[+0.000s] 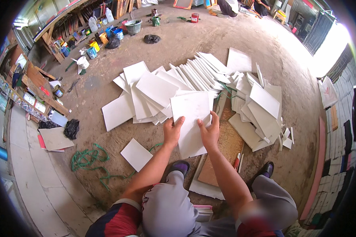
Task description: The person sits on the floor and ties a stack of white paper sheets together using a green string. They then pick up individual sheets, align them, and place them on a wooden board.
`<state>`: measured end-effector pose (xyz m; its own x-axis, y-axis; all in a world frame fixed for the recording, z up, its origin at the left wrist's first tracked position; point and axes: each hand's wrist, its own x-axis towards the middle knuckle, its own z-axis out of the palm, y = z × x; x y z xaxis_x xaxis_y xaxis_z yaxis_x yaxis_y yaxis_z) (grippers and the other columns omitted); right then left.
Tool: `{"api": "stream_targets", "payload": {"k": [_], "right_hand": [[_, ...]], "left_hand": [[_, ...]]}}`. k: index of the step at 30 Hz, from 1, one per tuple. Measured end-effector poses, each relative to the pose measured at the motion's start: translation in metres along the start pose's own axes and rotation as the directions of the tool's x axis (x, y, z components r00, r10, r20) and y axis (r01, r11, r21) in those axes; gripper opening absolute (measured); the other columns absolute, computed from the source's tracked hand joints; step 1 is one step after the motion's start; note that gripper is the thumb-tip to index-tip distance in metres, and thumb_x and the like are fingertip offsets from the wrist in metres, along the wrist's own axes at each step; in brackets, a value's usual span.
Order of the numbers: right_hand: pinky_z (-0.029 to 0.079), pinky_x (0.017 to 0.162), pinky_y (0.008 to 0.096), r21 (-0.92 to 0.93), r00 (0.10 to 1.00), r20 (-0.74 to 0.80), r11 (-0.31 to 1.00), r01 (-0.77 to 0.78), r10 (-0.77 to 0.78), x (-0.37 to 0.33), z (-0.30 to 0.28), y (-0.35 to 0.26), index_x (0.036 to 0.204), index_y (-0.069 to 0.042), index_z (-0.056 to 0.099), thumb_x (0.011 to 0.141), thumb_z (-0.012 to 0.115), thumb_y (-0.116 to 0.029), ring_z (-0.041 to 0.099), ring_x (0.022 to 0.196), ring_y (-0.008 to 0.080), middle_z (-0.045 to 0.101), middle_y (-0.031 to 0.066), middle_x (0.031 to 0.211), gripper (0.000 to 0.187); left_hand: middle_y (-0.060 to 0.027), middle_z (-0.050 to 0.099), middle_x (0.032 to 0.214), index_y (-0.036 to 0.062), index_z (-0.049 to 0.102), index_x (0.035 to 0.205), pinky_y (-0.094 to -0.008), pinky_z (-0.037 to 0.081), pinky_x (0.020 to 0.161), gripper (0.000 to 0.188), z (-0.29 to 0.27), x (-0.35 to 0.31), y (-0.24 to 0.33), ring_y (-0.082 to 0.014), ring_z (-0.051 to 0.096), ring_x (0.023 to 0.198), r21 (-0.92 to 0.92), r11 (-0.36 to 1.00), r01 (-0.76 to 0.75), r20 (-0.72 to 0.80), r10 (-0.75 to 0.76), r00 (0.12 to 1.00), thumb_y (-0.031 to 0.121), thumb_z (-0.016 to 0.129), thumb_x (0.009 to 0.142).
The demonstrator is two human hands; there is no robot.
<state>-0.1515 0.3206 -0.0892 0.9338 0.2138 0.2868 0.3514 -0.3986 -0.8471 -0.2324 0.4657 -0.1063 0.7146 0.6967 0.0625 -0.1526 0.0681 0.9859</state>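
Observation:
Upright between my hands is a small stack of white rectangular boards, the front one smudged. My left hand is closed on its left edge with the thumb across the front. On the right edge my right hand grips the same way; the fingers behind are hidden. A loose pile of white boards fans out beyond on the left, joining a leaning row. More boards lie heaped to the right. Below my right forearm rests a brown wooden board, with a small red tool beside it.
A single white board and tangled green twine lie on the floor at left. White scraps sit at right. Paint cans and a grey bucket stand at the far left by a wooden bench. People sit at the back.

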Motion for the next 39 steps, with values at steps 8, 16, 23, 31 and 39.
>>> {"api": "stream_targets", "payload": {"k": [8,16,23,31,39], "right_hand": [[0.046,0.103,0.0481,-0.076,0.975,-0.102,0.976,-0.205,0.197,-0.001,-0.005,-0.007,0.139,-0.009,0.051,0.099,0.068,-0.036,0.058,0.125,0.0385,0.057,0.0174,0.136,0.051],[0.047,0.102,0.0467,-0.049,0.963,-0.16,0.973,-0.227,0.216,-0.005,-0.006,0.01,0.141,-0.011,0.053,0.103,0.063,-0.035,0.058,0.126,0.0355,0.057,0.0149,0.135,0.046],[0.048,0.101,0.046,-0.077,0.943,-0.212,0.958,-0.276,0.255,-0.01,-0.002,0.021,0.144,-0.014,0.053,0.105,0.058,-0.04,0.06,0.122,0.033,0.058,0.013,0.134,0.047],[0.051,0.095,0.0426,-0.083,0.95,-0.194,0.961,-0.264,0.244,-0.014,-0.003,0.03,0.142,-0.014,0.061,0.106,0.056,-0.039,0.064,0.111,0.033,0.065,0.0119,0.12,0.044],[0.05,0.096,0.043,-0.034,0.936,-0.272,0.97,-0.24,0.222,-0.007,-0.005,0.043,0.14,-0.009,0.062,0.106,0.057,-0.035,0.065,0.111,0.0352,0.066,0.015,0.12,0.044]], "left_hand": [[-0.0134,0.059,0.138,-0.0002,0.054,0.144,-0.0338,0.039,0.111,0.049,0.024,-0.014,-0.004,-0.0173,0.052,0.129,-0.292,0.957,-0.004,-0.009,0.002,1.0,0.037,0.051,0.111],[-0.0078,0.067,0.124,-0.0019,0.064,0.126,-0.0347,0.048,0.102,0.043,0.027,-0.017,-0.015,-0.0165,0.061,0.114,-0.349,0.914,0.207,0.072,-0.194,0.978,0.036,0.061,0.107],[-0.0081,0.068,0.123,-0.0009,0.064,0.126,-0.0354,0.051,0.099,0.042,0.03,-0.019,-0.027,-0.0178,0.064,0.112,-0.429,0.854,0.296,0.07,-0.295,0.953,0.034,0.068,0.102],[-0.0084,0.073,0.114,-0.0025,0.069,0.118,-0.0327,0.053,0.092,0.038,0.027,-0.027,-0.032,-0.0163,0.067,0.105,-0.604,0.712,0.358,0.102,-0.376,0.921,0.031,0.071,0.101],[-0.0087,0.071,0.119,-0.003,0.068,0.121,-0.0329,0.051,0.096,0.034,0.035,-0.026,-0.036,-0.0157,0.065,0.109,-0.502,0.78,0.373,0.204,-0.313,0.928,0.027,0.062,0.106]]}}
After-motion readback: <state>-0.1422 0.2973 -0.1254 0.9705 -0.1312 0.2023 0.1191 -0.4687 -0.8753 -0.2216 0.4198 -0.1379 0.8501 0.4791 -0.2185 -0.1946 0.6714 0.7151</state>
